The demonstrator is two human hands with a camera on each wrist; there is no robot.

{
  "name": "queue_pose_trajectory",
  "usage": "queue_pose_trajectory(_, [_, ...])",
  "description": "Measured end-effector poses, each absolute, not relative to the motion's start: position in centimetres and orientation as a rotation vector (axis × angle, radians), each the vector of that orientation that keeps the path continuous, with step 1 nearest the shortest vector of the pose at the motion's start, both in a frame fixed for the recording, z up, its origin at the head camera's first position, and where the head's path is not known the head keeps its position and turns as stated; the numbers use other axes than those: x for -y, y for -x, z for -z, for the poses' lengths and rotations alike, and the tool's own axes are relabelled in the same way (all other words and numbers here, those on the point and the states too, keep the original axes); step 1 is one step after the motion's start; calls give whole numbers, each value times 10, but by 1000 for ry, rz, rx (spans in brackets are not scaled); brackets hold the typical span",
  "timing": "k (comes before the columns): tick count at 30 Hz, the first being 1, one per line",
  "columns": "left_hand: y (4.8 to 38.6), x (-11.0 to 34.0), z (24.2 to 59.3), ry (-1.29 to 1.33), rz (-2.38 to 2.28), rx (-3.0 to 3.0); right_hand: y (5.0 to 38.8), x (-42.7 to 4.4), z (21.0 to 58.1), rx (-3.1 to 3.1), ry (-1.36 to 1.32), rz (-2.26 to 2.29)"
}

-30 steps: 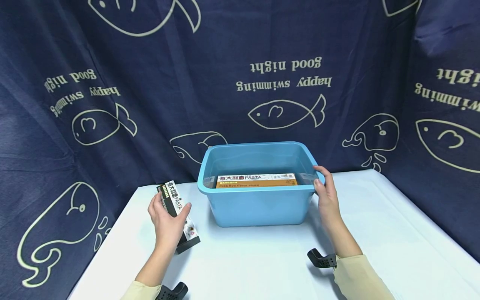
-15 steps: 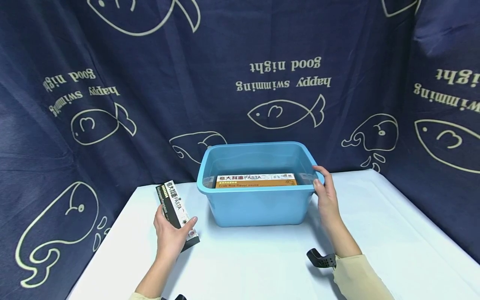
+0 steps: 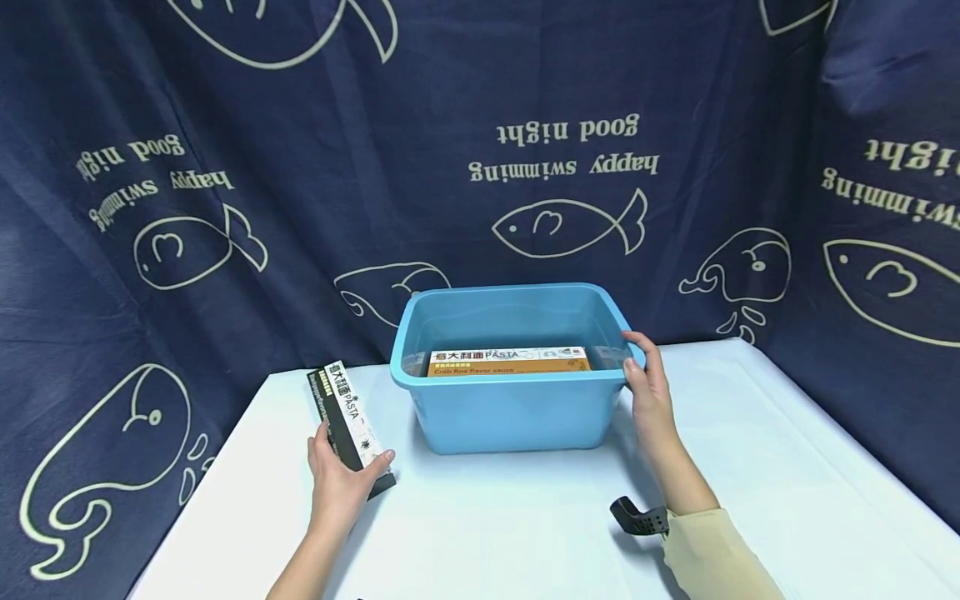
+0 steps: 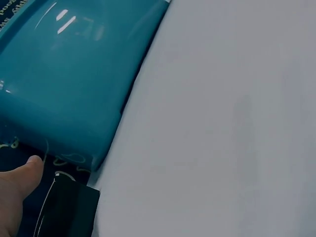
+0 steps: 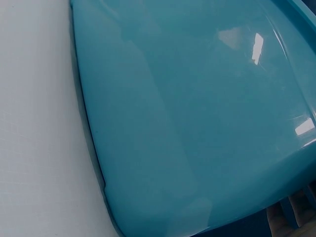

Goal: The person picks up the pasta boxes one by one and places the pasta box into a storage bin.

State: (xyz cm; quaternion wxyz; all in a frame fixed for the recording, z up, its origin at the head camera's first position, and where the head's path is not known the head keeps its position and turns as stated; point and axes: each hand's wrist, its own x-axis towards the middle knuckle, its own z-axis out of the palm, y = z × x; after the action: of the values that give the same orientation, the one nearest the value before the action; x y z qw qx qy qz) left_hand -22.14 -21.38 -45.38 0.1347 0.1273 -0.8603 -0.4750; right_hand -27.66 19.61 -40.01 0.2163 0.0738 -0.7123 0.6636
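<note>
In the head view, my left hand (image 3: 339,483) is at the near end of a black-and-white pasta box (image 3: 350,421), which lies slanted on the table. Its thumb is on the right side and its fingers on the left, spread across the box. The left wrist view shows the thumb (image 4: 27,175) apart from the box's dark end (image 4: 74,207). My right hand (image 3: 651,396) grips the right rim of a blue plastic bin (image 3: 517,417). Several of its fingers (image 5: 281,217) show at the lower right corner of the right wrist view.
An orange-and-white pasta box (image 3: 510,360) sits inside the bin, its lower part hidden by the front wall. A white cloth (image 3: 510,525) covers the table. Behind hangs a dark blue curtain (image 3: 420,167) with fish drawings, reaching the table's far edge.
My left hand has slid toward me along the black-and-white box, uncovering more of its lettering. The box stays in place. My right hand keeps its hold on the bin rim.
</note>
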Motion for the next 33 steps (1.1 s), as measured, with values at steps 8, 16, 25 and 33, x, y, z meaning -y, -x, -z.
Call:
queue_pose_trajectory(8, [222,213,462,-329,1324,2495,276,-195,399,1971,-213,-1840])
queue_pose_trajectory(16, [225,212,466,-258,1304,2487,277,-196,400,1972,-221,-1823])
queue_pose_trajectory(25, [222,210,465,-281,1219,2547,277,-196,401,1958,-222,-1821])
queue_pose_trajectory(33, [220,207,465,-342,1200,2550,275,-196,400,1965,-208,-1819])
